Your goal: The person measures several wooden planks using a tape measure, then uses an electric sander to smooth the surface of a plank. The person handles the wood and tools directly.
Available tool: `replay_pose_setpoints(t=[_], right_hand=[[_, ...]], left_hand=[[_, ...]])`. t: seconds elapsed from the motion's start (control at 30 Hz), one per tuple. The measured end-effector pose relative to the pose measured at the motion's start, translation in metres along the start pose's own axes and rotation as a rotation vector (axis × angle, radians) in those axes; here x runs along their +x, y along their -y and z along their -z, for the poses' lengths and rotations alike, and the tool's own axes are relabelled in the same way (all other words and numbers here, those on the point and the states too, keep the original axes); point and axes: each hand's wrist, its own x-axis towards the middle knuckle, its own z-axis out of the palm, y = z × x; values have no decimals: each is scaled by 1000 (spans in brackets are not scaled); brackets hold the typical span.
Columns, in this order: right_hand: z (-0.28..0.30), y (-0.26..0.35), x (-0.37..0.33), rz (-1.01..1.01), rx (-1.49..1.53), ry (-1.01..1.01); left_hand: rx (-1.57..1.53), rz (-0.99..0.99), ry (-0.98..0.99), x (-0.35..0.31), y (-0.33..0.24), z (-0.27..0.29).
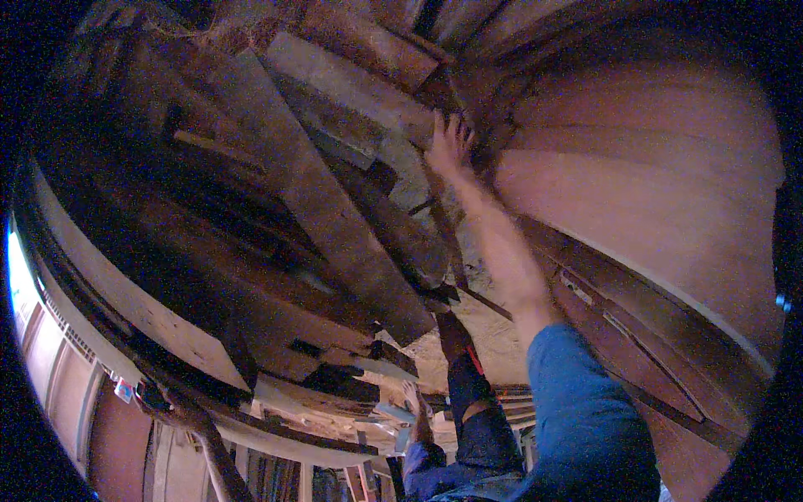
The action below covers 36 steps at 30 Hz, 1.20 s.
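Observation:
My right arm, in a blue sleeve, reaches far up into a dim pile of wood. The right hand [452, 144] lies by the end of a wide grey-brown board [351, 79], its fingers spread and apparently touching the wood. Low in the middle is my left hand [416, 400], small and grainy. Its fingers look stretched out beside pale wood pieces [389, 368], and I cannot make out anything held. Between the hands a long brown plank [335, 201] slants across the pile. My dark-trousered leg [473, 402] stands between my arms.
Large curved-looking wooden panels [636, 184] rise on the right. A pale board [159, 318] edges the left side. At lower left another person's hand [167, 408] is by a dark object, with a small red, white and blue item [124, 391] beside it. Sawdust-like debris [477, 326] covers the floor.

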Motion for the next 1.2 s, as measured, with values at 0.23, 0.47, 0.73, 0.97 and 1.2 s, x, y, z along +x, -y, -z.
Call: replay_pose_setpoints(t=[0.23,0.47,0.73,0.97,1.2], right_hand=[[-25,14,-42,-24,185,119],[-9,-2,21,-189,633,320],[-34,-12,202,-245,1192,-61],[-28,-29,214,-400,1455,218],[36,-15,161,-95,1032,-191]], left_hand=[[127,-57,-13,-1,4,3],[-34,42,-125,-9,-6,-5],[31,185,-96,-17,-26,-6],[-36,110,24,-12,-64,-9],[36,85,-21,-13,-66,-12]])
